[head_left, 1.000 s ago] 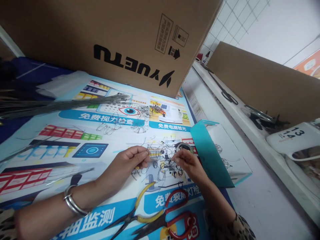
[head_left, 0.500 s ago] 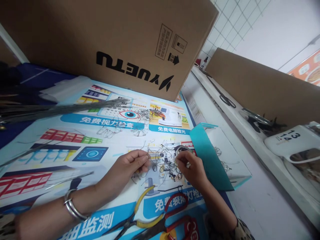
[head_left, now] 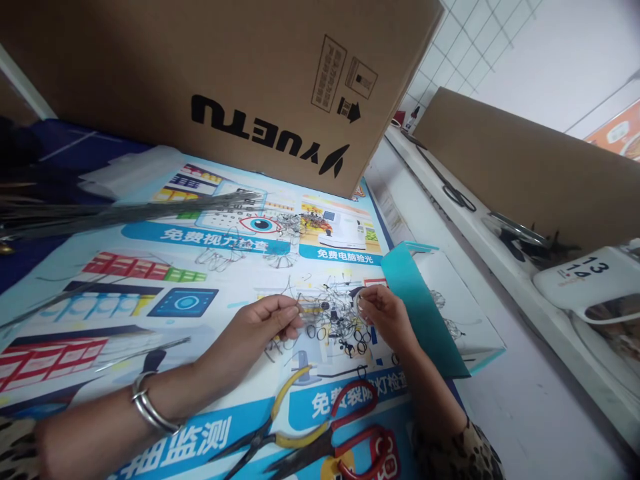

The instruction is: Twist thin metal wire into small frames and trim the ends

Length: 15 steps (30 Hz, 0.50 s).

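Note:
My left hand (head_left: 270, 323) is closed in a pinch at the left edge of a tangled pile of thin wire pieces and small dark rings (head_left: 340, 317). A thin wire (head_left: 299, 301) seems to show at its fingertips. Across the pile, my right hand (head_left: 387, 315) is closed too, thumb against fingertips; what it pinches is too small to make out. Below the hands lie yellow-handled pliers (head_left: 293, 440) and red-handled scissors (head_left: 350, 433), both with handles spread.
A teal box (head_left: 417, 307) with wire pieces inside stands at the right. Long wires (head_left: 200, 205) lie bundled at the left. A large carton (head_left: 280, 87) closes off the back. Along the right, a ledge (head_left: 475, 220) carries a white mug (head_left: 575, 280).
My right hand has risen slightly and its fingers have turned toward the pile. The left hand keeps nearly the same place and pinch. The view has shifted a little.

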{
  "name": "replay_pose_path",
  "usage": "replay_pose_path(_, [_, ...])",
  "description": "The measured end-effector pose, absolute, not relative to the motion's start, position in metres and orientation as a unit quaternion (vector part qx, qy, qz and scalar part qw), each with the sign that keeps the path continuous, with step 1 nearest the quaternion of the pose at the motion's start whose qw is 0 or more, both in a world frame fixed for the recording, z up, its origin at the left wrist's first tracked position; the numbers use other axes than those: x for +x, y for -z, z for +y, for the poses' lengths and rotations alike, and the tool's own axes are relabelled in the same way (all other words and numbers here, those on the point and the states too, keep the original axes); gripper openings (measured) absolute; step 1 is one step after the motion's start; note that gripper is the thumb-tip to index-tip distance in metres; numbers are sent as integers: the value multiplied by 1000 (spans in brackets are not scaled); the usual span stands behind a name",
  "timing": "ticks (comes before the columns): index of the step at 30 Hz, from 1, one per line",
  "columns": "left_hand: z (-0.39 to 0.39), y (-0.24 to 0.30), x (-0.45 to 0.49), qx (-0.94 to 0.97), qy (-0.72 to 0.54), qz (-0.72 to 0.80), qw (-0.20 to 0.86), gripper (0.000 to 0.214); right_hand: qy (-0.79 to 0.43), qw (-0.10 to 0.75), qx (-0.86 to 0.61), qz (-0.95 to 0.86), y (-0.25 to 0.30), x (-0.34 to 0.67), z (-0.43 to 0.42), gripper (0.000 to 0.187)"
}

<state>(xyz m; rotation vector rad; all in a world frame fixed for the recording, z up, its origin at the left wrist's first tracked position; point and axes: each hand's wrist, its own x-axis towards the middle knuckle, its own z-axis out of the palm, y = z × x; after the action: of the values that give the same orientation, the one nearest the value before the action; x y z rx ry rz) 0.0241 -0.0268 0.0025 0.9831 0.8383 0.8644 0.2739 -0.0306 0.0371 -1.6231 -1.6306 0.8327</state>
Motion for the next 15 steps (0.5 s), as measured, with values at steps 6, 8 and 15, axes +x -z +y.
replay_pose_path(6, [-27,-3,25,445,-391,381,710,20,-139,124,-657,-731,-43,284,-35,13])
replay_pose_path(8, [-27,-3,25,438,-395,383,711,20,-108,100,-655,-741,-47,283,-37,16])
replay_pose_path(15, [-28,-5,27,440,-410,379,704,22,-78,89,-601,-791,-57,269,-33,16])
